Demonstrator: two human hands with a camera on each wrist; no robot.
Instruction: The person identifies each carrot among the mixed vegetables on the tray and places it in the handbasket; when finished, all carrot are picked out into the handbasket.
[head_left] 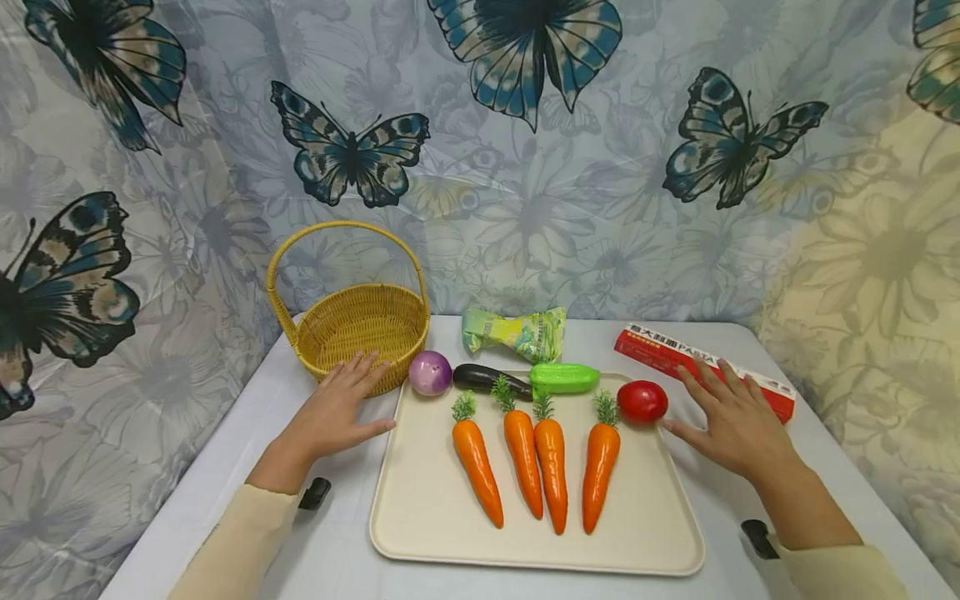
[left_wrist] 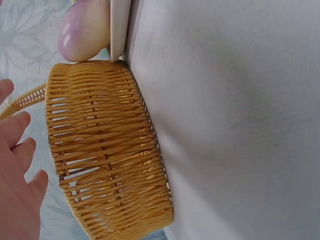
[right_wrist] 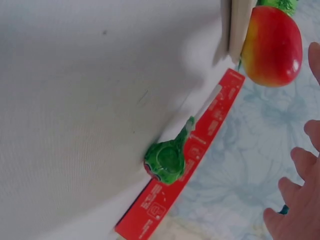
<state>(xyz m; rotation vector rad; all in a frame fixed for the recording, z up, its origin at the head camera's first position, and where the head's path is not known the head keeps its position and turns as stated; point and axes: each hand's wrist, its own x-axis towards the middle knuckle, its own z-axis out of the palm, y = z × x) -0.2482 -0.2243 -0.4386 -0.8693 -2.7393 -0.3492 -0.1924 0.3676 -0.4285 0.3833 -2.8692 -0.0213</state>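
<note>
My left hand [head_left: 337, 412] is spread beside the wicker basket [head_left: 360, 329], holding nothing; its fingers [left_wrist: 22, 145] show at the left of the left wrist view, near the basket's woven side [left_wrist: 105, 150]. The right hand [head_left: 742, 429], also spread and holding nothing, is over the near side of the red pasta box [head_left: 652, 354], its thumb close to the red fruit [head_left: 642, 403]. Several carrots [head_left: 477, 471] lie on the beige tray [head_left: 450, 550]. A purple onion [head_left: 431, 372], a dark eggplant [head_left: 480, 377] and a green cucumber [head_left: 564, 378] line its far edge.
A green-yellow packet [head_left: 514, 332] lies behind the tray. In the right wrist view, a small green-and-red item [right_wrist: 166, 161] sits by the box; the head view does not show it. A butterfly-print cloth [head_left: 525, 233] hangs behind the white table [head_left: 330, 533].
</note>
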